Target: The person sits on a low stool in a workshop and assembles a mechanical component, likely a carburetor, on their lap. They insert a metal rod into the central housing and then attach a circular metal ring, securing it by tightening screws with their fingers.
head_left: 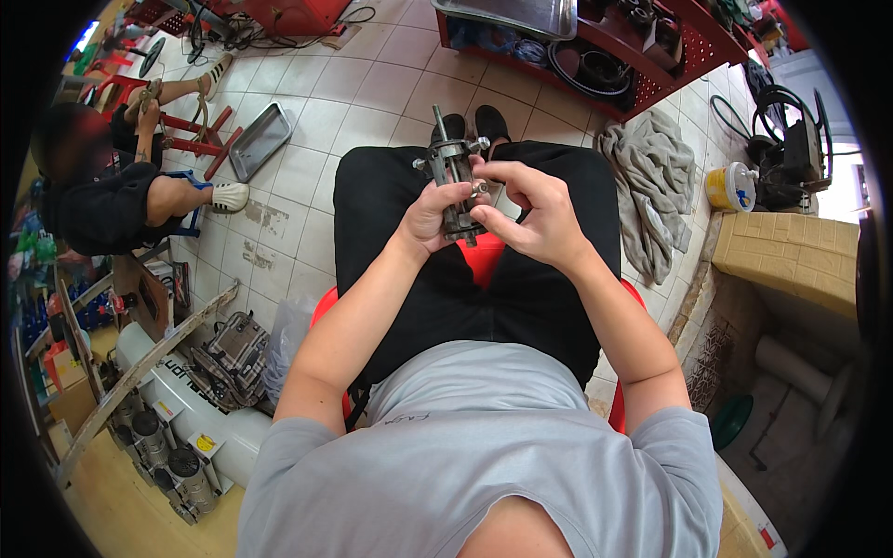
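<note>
Over tiled floor (307, 102), metal part (456, 177) gripped between both hands' fingers (498, 216).

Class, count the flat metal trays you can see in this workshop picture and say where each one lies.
2: one metal tray on the tiled floor beside the red stool, another tray atop the red shelf; others may be hidden.

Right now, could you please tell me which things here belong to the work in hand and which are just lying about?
In hand:
- metal part, held upright over the lap
- left hand, wrapped around it
- right hand, fingertips at a bolt on its side

Lying about:
- grey cloth on the floor
- metal tray on the tiles
- yellow tub
- red shelf
</note>
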A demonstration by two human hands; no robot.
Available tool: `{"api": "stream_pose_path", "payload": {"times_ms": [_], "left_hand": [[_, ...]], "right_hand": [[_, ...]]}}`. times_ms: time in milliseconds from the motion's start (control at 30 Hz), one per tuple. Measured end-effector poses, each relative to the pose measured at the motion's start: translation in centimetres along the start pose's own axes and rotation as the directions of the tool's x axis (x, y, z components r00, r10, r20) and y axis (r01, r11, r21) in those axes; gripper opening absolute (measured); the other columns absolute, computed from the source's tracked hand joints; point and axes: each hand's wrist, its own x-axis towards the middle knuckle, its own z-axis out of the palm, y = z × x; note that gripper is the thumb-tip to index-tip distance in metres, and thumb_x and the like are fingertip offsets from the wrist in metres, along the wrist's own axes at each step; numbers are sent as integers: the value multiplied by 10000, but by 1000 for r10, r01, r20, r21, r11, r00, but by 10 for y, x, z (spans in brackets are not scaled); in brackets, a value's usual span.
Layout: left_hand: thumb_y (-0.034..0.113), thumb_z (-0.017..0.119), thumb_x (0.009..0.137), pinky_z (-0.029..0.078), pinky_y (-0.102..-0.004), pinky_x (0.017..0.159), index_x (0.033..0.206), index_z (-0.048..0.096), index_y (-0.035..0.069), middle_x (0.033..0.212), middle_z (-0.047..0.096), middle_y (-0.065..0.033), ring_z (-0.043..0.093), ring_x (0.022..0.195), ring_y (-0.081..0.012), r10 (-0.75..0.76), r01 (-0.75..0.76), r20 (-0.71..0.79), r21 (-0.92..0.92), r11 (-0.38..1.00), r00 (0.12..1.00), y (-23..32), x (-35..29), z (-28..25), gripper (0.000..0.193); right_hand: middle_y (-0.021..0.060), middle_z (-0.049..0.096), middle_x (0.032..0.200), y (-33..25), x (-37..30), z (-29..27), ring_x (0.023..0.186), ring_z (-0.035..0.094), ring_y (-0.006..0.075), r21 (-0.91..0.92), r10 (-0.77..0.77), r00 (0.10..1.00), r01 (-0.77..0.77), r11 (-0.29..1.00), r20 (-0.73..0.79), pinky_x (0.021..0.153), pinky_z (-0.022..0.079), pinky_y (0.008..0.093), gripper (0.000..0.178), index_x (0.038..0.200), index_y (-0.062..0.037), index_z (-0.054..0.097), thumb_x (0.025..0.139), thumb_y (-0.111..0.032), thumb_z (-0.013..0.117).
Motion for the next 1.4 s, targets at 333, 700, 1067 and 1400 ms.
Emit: {"api": "stream_pose_path", "payload": {"times_ms": [333, 700, 1067, 1400], "left_hand": [[89, 599, 906, 563, -336, 762, 1248, 486, 104, 877, 642, -48, 658, 825, -143, 15, -16, -59, -25, 1000, 998, 1, 0, -4, 360], [108, 628, 885, 567, -336, 746, 1201, 503, 106, 898, 636, -48, 653, 831, -153, 42, -42, -125, 10, 999, 991, 2, 1, 7, 339], [91, 643, 868, 565, -309, 721, 1199, 492, 86, 886, 620, -50, 644, 829, -146, 62, -68, -112, -54, 996, 992, 0, 4, -4, 365], [127, 619, 888, 505, -341, 787, 1179, 518, 142, 894, 573, -35, 584, 854, -137, 59, -62, -151, -14, 998, 987, 0, 3, -10, 309]], "right_hand": [[38, 441, 572, 8, -2, -3, 478, 384, 143, -15, -21, 1000, 21, 1000, -20, 464, 331, 290, 195, 735, -40, 610, 749, -156, 766], [24, 451, 557, 23, -5, 2, 467, 350, 105, -125, -110, 993, 104, 987, -42, 449, 284, 264, 114, 770, -37, 631, 769, -98, 728], [50, 483, 539, 23, -6, -2, 442, 403, 148, -254, -138, 990, 143, 957, 35, 439, 322, 285, 142, 748, -52, 644, 733, -149, 745], [79, 500, 491, 20, -4, -3, 466, 540, 247, -262, -104, 991, 121, 957, 79, 455, 405, 332, 207, 637, -83, 646, 726, -248, 735]]}}
